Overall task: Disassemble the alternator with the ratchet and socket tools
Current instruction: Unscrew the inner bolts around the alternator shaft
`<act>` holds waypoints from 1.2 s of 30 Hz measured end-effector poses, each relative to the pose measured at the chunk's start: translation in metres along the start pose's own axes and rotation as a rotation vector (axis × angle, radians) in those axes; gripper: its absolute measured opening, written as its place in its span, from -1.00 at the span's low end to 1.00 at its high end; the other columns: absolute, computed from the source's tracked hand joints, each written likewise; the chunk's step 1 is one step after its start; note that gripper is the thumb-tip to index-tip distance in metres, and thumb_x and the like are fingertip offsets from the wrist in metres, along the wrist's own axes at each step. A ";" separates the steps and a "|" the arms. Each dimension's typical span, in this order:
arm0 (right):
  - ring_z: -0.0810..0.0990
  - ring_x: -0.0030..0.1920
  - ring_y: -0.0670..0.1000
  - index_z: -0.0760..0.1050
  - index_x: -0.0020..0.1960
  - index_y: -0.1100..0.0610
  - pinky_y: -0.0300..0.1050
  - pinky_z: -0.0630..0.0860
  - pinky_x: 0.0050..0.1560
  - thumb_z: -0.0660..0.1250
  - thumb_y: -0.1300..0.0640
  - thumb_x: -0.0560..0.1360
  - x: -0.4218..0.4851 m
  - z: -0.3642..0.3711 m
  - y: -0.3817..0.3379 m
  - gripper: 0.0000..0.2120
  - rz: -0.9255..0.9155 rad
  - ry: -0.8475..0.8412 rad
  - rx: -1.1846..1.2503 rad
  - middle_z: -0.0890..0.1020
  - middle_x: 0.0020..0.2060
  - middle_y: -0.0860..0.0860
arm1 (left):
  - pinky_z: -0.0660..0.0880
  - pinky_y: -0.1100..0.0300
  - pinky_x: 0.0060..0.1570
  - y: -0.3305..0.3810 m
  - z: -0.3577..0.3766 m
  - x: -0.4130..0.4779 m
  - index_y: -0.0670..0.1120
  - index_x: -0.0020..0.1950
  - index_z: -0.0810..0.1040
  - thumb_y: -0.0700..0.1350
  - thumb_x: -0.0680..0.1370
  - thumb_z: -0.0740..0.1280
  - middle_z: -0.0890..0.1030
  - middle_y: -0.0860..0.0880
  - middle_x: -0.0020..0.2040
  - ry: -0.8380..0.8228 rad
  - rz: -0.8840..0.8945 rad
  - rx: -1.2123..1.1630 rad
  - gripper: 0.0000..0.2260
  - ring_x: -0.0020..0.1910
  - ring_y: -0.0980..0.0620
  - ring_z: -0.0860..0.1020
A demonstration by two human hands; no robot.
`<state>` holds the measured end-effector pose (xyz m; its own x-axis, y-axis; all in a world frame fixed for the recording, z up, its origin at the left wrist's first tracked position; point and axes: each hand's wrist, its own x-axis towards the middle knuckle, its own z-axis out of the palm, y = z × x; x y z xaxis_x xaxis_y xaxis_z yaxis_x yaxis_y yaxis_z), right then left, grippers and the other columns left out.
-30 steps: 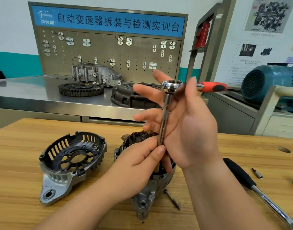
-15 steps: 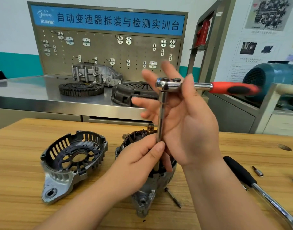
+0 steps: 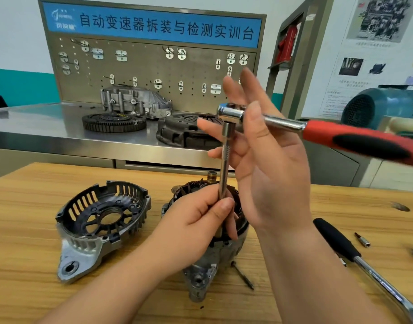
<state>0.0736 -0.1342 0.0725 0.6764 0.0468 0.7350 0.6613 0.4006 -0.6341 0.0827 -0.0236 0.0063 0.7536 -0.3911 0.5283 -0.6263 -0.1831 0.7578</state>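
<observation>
Here the left hand (image 3: pixel 196 225) pinches the lower end of a slim chrome extension bar (image 3: pixel 225 164) between thumb and curled fingers, its grip closed on the bar. The extension bar stands nearly upright above the dark alternator body with copper windings (image 3: pixel 224 251); the hand hides its tip. On top of the bar sits a chrome ratchet with a red-and-black handle (image 3: pixel 317 132), which points out to the right. The right hand (image 3: pixel 271 174) is raised beside the bar with its fingers spread and almost straight. Its thumb lies across the ratchet's neck just behind the head, so the grip clamps the ratchet between thumb and forefinger.

The alternator rests on the light wooden surface (image 3: pixel 25 218), a brass-coloured shaft end (image 3: pixel 212 175) poking up behind the bar. Its removed slotted aluminium end cover (image 3: pixel 91 244) lies just to the left, open side up. A long thin bolt (image 3: pixel 243 275) lies by the alternator's right side. Farther right are a black-handled chrome bar (image 3: pixel 341 244) and a small metal bit (image 3: pixel 362 239).
</observation>
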 end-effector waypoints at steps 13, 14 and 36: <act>0.63 0.06 -0.05 0.52 0.22 -0.11 -0.22 0.56 -0.20 0.27 0.09 0.55 0.000 -0.001 0.000 -0.74 -0.079 0.012 -0.120 0.65 0.14 -0.07 | 0.50 -0.10 0.04 0.000 0.000 -0.001 -0.09 -0.05 0.56 -0.01 0.58 0.13 0.67 0.10 -0.18 -0.004 -0.006 0.052 -0.74 -0.07 -0.01 0.61; 0.61 0.12 -0.06 0.52 0.24 -0.12 -0.23 0.56 -0.17 0.28 0.10 0.54 0.000 -0.001 0.000 -0.71 -0.129 -0.009 -0.172 0.61 0.17 -0.10 | 0.50 -0.11 0.04 0.001 0.000 -0.001 -0.08 -0.05 0.56 -0.01 0.58 0.12 0.66 0.12 -0.19 0.000 -0.009 0.069 -0.74 -0.08 -0.01 0.61; 0.68 -0.07 -0.12 0.47 0.29 -0.03 -0.31 0.55 -0.26 0.24 -0.02 0.55 -0.001 0.000 0.000 -0.68 -0.043 -0.075 -0.194 0.56 0.28 -0.01 | 0.52 -0.11 -0.06 0.001 -0.001 0.002 -0.07 -0.09 0.56 0.01 0.55 0.19 0.63 0.10 -0.31 0.006 0.000 0.020 -0.78 -0.22 -0.02 0.60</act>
<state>0.0730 -0.1346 0.0713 0.6254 0.1041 0.7734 0.7438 0.2203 -0.6311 0.0834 -0.0239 0.0080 0.7545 -0.3854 0.5312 -0.6305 -0.2011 0.7497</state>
